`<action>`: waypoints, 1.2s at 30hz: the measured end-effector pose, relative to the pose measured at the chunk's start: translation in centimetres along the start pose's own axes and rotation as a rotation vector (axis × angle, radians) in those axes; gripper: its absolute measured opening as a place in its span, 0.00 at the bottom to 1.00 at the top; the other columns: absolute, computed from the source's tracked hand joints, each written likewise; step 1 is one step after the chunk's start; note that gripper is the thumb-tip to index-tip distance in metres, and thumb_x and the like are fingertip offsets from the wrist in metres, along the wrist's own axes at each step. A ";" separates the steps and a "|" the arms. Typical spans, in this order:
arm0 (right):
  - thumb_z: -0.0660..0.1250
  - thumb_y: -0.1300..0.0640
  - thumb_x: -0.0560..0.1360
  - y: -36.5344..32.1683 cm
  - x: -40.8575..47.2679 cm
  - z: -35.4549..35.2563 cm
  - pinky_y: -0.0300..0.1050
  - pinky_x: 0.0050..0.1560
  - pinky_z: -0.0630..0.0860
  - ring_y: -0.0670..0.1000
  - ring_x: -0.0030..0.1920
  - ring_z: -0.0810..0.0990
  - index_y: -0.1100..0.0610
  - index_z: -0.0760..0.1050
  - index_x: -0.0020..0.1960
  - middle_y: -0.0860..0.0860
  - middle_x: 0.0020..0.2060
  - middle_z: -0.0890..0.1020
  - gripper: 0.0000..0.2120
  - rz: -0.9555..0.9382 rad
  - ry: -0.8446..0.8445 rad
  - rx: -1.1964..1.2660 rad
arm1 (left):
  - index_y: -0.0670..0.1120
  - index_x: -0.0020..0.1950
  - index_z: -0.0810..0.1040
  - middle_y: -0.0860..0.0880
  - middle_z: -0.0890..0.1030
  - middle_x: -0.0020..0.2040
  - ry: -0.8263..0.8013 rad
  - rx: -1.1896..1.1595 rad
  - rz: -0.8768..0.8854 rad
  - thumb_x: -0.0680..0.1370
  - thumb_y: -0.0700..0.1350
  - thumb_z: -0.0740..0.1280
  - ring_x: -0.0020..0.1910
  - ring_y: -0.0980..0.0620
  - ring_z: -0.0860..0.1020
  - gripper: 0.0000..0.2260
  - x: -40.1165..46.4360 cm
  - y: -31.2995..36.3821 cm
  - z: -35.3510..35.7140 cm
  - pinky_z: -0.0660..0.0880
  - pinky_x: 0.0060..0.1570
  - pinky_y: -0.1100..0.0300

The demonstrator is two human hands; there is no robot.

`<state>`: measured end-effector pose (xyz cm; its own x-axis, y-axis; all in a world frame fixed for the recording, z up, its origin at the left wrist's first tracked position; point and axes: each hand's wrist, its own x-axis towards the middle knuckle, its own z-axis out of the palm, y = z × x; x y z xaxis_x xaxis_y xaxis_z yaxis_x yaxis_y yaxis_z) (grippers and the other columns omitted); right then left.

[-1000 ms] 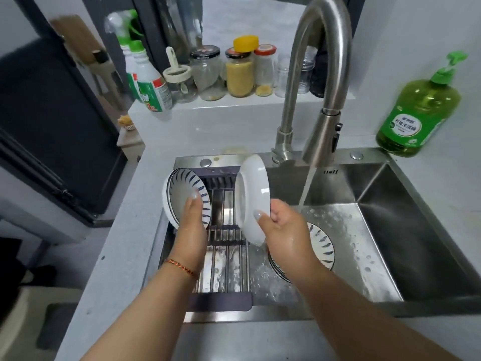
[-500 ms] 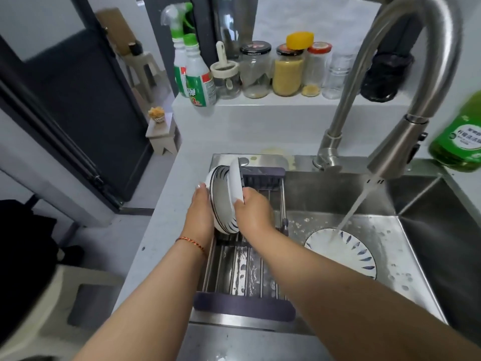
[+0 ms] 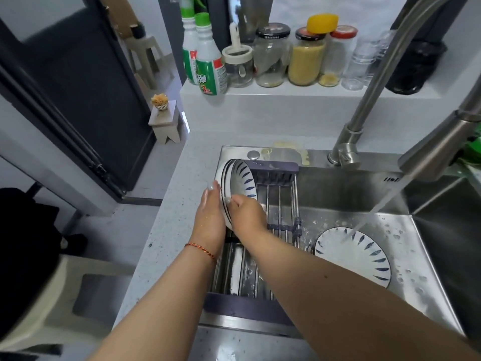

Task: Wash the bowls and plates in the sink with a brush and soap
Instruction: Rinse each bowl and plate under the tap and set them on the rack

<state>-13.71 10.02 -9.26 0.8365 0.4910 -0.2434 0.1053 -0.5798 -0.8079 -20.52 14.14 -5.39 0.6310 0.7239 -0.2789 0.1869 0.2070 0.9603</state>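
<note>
Two white bowls with blue dashes (image 3: pixel 240 182) stand on edge, nested together, at the far left end of the drying rack (image 3: pixel 279 204) over the sink. My left hand (image 3: pixel 209 218) lies flat against the outer bowl's back, fingers straight. My right hand (image 3: pixel 246 213) grips the lower rim of the inner bowl, with the thumb inside it. A matching plate (image 3: pixel 364 259) lies flat on the sink floor, and water from the faucet (image 3: pixel 426 155) runs onto it. No brush is in view.
The steel sink (image 3: pixel 351 188) has a deeper basin at the right. A green soap bottle (image 3: pixel 472 152) shows partly behind the faucet head. Jars and spray bottles (image 3: pixel 208 63) line the back ledge. Grey counter (image 3: pixel 166 220) runs along the sink's left side.
My right hand carried the second bowl from near the tap to the left and set it against the first one. The view shifted left with it.
</note>
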 end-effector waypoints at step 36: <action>0.60 0.58 0.76 28.9 -3.8 -19.9 0.46 0.51 0.78 0.57 0.52 0.82 0.56 0.71 0.41 0.57 0.50 0.82 0.06 0.750 -0.065 -0.236 | 0.51 0.47 0.72 0.57 0.74 0.40 -0.423 0.875 0.396 0.79 0.46 0.63 0.41 0.61 0.72 0.02 -10.6 -12.1 13.9 0.66 0.37 0.70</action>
<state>-3.16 -21.53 -21.04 0.6970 -0.0528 -0.7151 -0.3573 -0.8902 -0.2825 -19.00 -5.14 -14.14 0.9462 0.3119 -0.0864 0.2822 -0.6645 0.6919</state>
